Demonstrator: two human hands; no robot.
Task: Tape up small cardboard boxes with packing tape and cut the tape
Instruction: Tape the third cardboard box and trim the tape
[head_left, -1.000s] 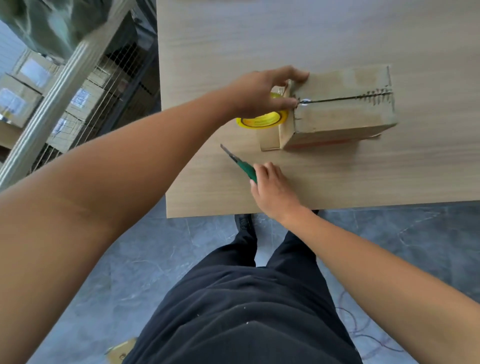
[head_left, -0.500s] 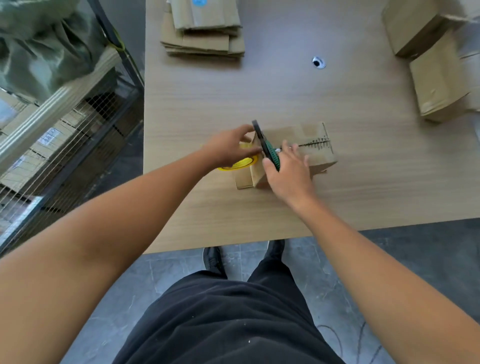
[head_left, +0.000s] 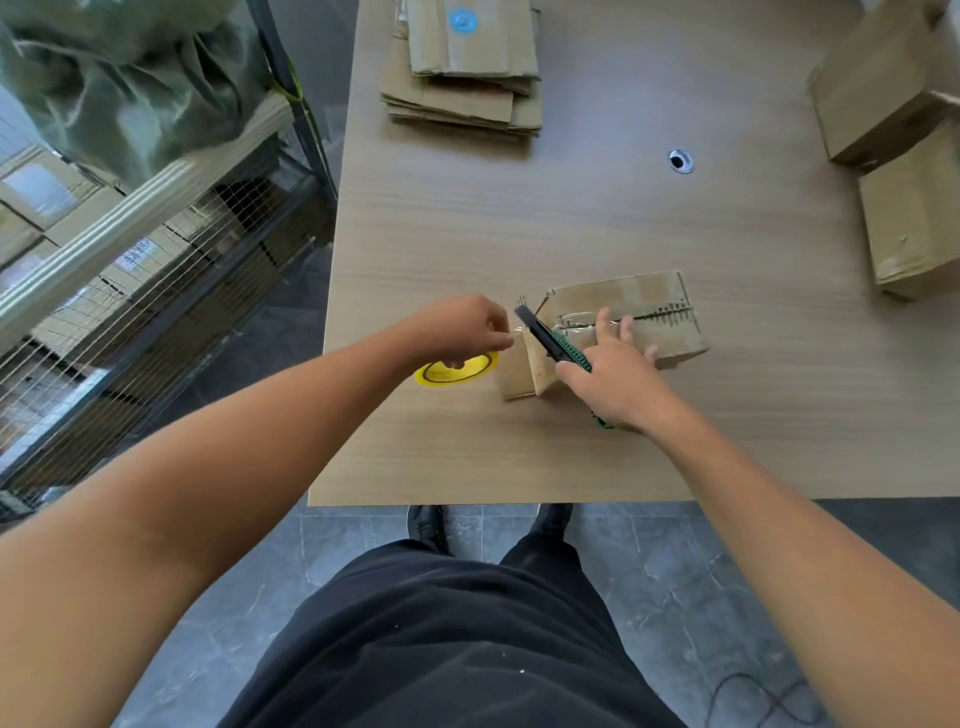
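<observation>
Head view: the left hand (head_left: 457, 328) curls its grip round the tape roll (head_left: 441, 373); the right hand (head_left: 618, 384) grip pinches the knife (head_left: 549, 340) against the box (head_left: 649, 293).

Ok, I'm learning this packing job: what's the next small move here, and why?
Probably draw the knife down to cut the tape roll free of the box: the left hand holds the roll just clear, and the right hand has the blade in that gap, fingers steadying the box.
</observation>
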